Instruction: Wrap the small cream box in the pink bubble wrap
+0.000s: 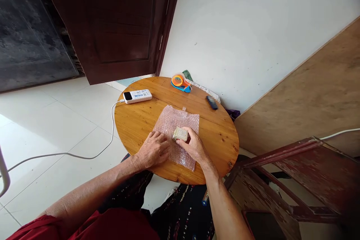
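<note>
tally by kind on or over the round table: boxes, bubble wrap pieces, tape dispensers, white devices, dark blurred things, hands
Box: 1
Bubble wrap: 1
Tape dispenser: 1
White device: 1
Dark blurred thing: 1
Hands: 2 (left hand, right hand)
Total: 7
</note>
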Tool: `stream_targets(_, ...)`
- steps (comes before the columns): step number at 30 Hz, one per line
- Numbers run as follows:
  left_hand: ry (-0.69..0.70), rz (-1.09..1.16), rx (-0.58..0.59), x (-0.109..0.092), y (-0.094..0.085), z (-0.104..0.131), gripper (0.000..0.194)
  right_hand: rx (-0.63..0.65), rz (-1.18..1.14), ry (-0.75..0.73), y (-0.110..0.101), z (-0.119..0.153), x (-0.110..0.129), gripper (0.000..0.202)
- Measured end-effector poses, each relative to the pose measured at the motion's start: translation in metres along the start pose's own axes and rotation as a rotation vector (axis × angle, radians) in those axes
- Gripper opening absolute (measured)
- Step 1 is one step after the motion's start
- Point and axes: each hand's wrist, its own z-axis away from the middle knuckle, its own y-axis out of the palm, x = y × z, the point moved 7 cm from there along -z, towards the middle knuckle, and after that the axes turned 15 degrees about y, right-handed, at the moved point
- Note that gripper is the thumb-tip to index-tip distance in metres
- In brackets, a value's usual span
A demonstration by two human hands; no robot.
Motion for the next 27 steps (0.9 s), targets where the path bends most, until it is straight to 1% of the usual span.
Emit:
stream_targets(4, -0.003, 0.008, 0.002, 0.000, -0.001, 0.000, 0.020, 0.010, -0.022, 0.012, 0.001, -0.001, -0.001, 0.037)
stream_targets(8, -0.002, 0.028, -0.004, 0.000, -0.001, 0.000, 0.020, -0.011, 0.033, 0.009, 0.002, -0.002, 0.000, 0.038)
stream_targets(11, -0.010, 0.061, -0.019, 0.002, -0.004, 0.001, 0.025, -0.001, 0.047, 0.001, 0.003, -0.001, 0.000, 0.038)
stream_targets(15, 0.012, 0.060, -0.024, 0.003, -0.017, 0.004, 0.033, 0.053, -0.072, 0.028, 0.000, -0.001, -0.010, 0.057)
stream_targets(17, 0.059, 0.028, 0.037, 0.000, -0.021, 0.006, 0.031, 0.099, -0.145, 0.054, -0.002, -0.001, -0.017, 0.061)
stream_targets(19, 0.111, -0.003, 0.123, -0.004, -0.022, 0.007, 0.026, 0.140, -0.193, 0.072, -0.004, -0.001, -0.021, 0.059)
stream_targets(21, 0.151, -0.033, 0.176, -0.007, -0.020, 0.008, 0.019, 0.169, -0.223, 0.077, -0.005, 0.000, -0.022, 0.053)
stream_targets(25, 0.187, -0.098, 0.189, -0.010, -0.010, 0.005, 0.003, 0.206, -0.240, 0.065, -0.004, -0.002, -0.018, 0.038)
stream_targets(27, 0.203, -0.123, 0.187, -0.010, -0.005, 0.003, 0.007, 0.196, -0.211, 0.059, -0.004, -0.002, -0.016, 0.036)
